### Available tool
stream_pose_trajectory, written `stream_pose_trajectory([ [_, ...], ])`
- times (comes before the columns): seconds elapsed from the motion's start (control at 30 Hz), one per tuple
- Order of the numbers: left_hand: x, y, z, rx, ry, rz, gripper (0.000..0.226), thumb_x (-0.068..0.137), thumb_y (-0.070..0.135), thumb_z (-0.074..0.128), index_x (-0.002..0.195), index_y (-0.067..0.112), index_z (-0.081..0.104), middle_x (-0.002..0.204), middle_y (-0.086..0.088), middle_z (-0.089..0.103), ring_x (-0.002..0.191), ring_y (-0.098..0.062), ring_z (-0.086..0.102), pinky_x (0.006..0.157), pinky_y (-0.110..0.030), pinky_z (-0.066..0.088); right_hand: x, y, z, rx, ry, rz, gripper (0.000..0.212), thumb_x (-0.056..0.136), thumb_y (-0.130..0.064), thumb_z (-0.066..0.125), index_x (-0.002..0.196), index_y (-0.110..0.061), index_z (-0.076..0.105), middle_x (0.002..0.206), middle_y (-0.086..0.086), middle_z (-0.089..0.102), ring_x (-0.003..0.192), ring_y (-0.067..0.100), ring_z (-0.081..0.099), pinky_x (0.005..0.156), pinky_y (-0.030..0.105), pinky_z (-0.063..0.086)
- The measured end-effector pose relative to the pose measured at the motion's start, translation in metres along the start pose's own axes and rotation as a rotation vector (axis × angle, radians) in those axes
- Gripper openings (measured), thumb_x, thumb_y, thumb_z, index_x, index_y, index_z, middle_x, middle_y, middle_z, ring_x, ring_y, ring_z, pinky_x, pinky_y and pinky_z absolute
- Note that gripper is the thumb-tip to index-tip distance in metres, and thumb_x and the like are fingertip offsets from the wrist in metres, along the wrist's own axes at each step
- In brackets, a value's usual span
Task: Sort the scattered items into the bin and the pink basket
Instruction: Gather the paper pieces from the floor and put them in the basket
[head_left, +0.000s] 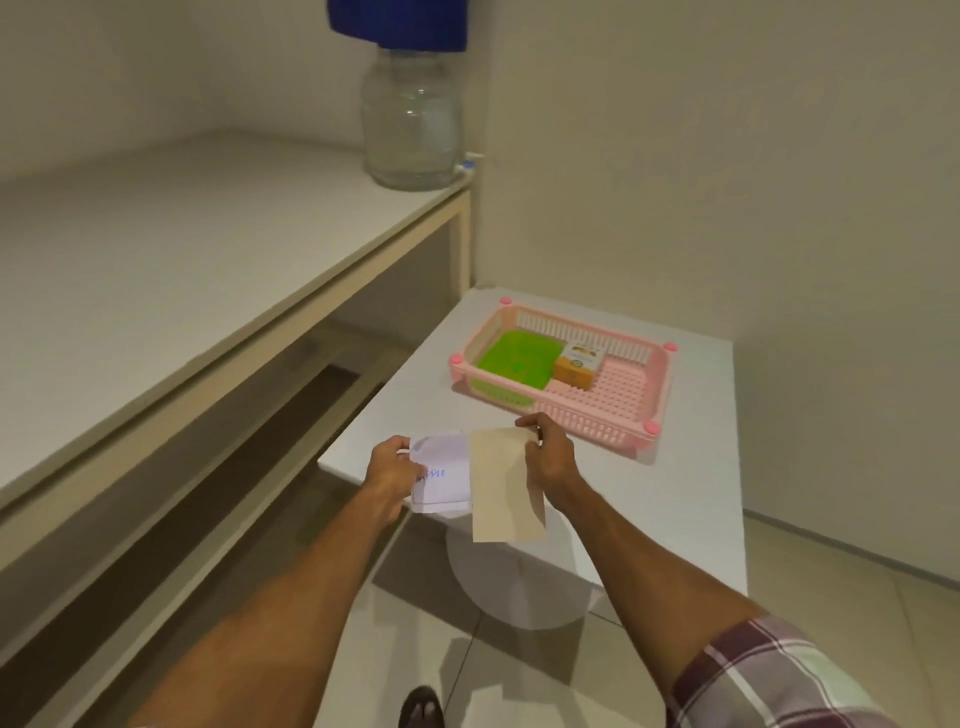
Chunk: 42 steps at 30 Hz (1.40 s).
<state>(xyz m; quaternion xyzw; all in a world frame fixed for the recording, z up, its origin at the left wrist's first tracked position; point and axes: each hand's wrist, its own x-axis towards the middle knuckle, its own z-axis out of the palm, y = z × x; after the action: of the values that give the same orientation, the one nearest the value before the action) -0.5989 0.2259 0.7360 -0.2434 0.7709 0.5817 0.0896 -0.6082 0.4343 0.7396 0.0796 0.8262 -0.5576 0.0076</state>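
My left hand (395, 470) grips a white paper (444, 475) with blue writing by its left edge. My right hand (550, 457) pinches the top of a beige paper (504, 488) that hangs down beside and partly over the white one. Both papers are held over the front edge of a small white table (691, 499). Farther back on that table sits the pink basket (608, 410), holding a green lidded box (517, 358) on the left and a small orange carton (579, 364) beside it. A round white bin (514, 587) stands under the table, partly hidden by it.
A long pale counter (182, 260) runs along the left, with a big clear water jug (410, 119) at its far end. Walls close the back and right. The floor is tiled, and a dark shoe (423, 706) shows at the bottom.
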Motion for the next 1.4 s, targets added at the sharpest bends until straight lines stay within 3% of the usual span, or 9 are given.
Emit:
stream_pose_trajectory([
  [0.1, 0.038, 0.025, 0.015, 0.015, -0.076, 0.025, 0.041, 0.087, -0.008, 0.06, 0.123, 0.007, 0.05, 0.115, -0.013, 0.058, 0.094, -0.028, 0.061, 0.074, -0.034, 0.055, 0.026, 0.003, -0.006, 0.033, 0.078, 0.024, 0.037, 0.084, 0.012, 0.036, 0.109, -0.008, 0.056, 0.11, 0.013, 0.059, 0.092, 0.026, 0.058, 0.07, 0.028, 0.048],
  [0.23, 0.085, 0.059, 0.035, 0.018, -0.189, 0.062, 0.031, 0.087, -0.012, 0.056, 0.111, 0.008, 0.052, 0.112, -0.016, 0.058, 0.096, -0.032, 0.06, 0.079, -0.039, 0.052, 0.058, 0.003, -0.014, 0.03, 0.191, 0.049, 0.046, 0.081, 0.018, 0.033, 0.113, -0.004, 0.056, 0.113, 0.012, 0.058, 0.089, 0.024, 0.056, 0.06, 0.023, 0.044],
  [0.3, 0.106, 0.077, 0.045, 0.033, -0.243, 0.085, 0.035, 0.087, -0.014, 0.054, 0.115, 0.006, 0.054, 0.11, -0.014, 0.058, 0.097, -0.033, 0.058, 0.08, -0.039, 0.052, 0.074, 0.001, -0.018, 0.032, 0.25, 0.069, 0.045, 0.082, 0.018, 0.033, 0.114, -0.004, 0.055, 0.111, 0.013, 0.058, 0.086, 0.022, 0.055, 0.056, 0.017, 0.043],
  [0.47, 0.149, 0.111, 0.076, 0.092, -0.348, 0.138, 0.035, 0.086, -0.016, 0.053, 0.118, -0.002, 0.052, 0.107, -0.014, 0.056, 0.099, -0.034, 0.057, 0.084, -0.041, 0.051, 0.109, 0.004, -0.033, 0.062, 0.365, 0.155, 0.042, 0.085, 0.017, 0.032, 0.115, -0.004, 0.053, 0.117, 0.014, 0.055, 0.098, 0.025, 0.053, 0.061, 0.014, 0.041],
  [0.6, 0.177, 0.13, 0.104, 0.11, -0.413, 0.136, 0.036, 0.084, -0.017, 0.053, 0.115, 0.001, 0.054, 0.105, -0.014, 0.058, 0.094, -0.031, 0.057, 0.077, -0.039, 0.051, 0.133, 0.013, -0.048, 0.132, 0.437, 0.244, 0.032, 0.093, 0.009, 0.037, 0.114, -0.013, 0.046, 0.114, 0.007, 0.054, 0.089, 0.016, 0.056, 0.06, 0.013, 0.045],
  [0.73, 0.204, 0.146, 0.134, 0.114, -0.457, 0.159, 0.032, 0.083, -0.018, 0.053, 0.101, 0.008, 0.052, 0.102, -0.013, 0.058, 0.089, -0.029, 0.057, 0.062, -0.028, 0.046, 0.165, 0.028, -0.068, 0.275, 0.513, 0.305, 0.016, 0.099, -0.005, 0.04, 0.105, -0.019, 0.042, 0.111, 0.009, 0.057, 0.097, 0.025, 0.061, 0.073, 0.029, 0.058],
  [0.93, 0.243, 0.159, 0.18, 0.135, -0.487, 0.128, 0.036, 0.082, -0.02, 0.054, 0.11, 0.002, 0.055, 0.102, -0.015, 0.059, 0.092, -0.03, 0.058, 0.069, -0.034, 0.047, 0.221, 0.048, -0.108, 0.159, 0.581, 0.37, 0.016, 0.097, -0.004, 0.041, 0.103, -0.019, 0.043, 0.091, -0.004, 0.056, 0.074, 0.009, 0.057, 0.049, 0.013, 0.043],
  [1.17, 0.276, 0.163, 0.237, 0.122, -0.494, 0.061, 0.032, 0.082, -0.02, 0.054, 0.097, 0.008, 0.053, 0.096, -0.015, 0.059, 0.088, -0.029, 0.057, 0.062, -0.03, 0.046, 0.293, 0.088, -0.136, 0.142, 0.533, 0.467, 0.031, 0.094, 0.006, 0.033, 0.104, -0.022, 0.043, 0.087, 0.002, 0.058, 0.062, 0.014, 0.055, 0.037, 0.012, 0.04],
  [1.4, 0.306, 0.156, 0.273, 0.137, -0.488, 0.011, 0.03, 0.084, -0.02, 0.052, 0.099, 0.006, 0.052, 0.099, -0.015, 0.059, 0.09, -0.029, 0.057, 0.059, -0.028, 0.044, 0.354, 0.134, -0.138, 0.22, 0.536, 0.551, 0.02, 0.093, -0.002, 0.033, 0.096, -0.019, 0.043, 0.088, 0.003, 0.051, 0.075, 0.017, 0.052, 0.061, 0.027, 0.045],
])
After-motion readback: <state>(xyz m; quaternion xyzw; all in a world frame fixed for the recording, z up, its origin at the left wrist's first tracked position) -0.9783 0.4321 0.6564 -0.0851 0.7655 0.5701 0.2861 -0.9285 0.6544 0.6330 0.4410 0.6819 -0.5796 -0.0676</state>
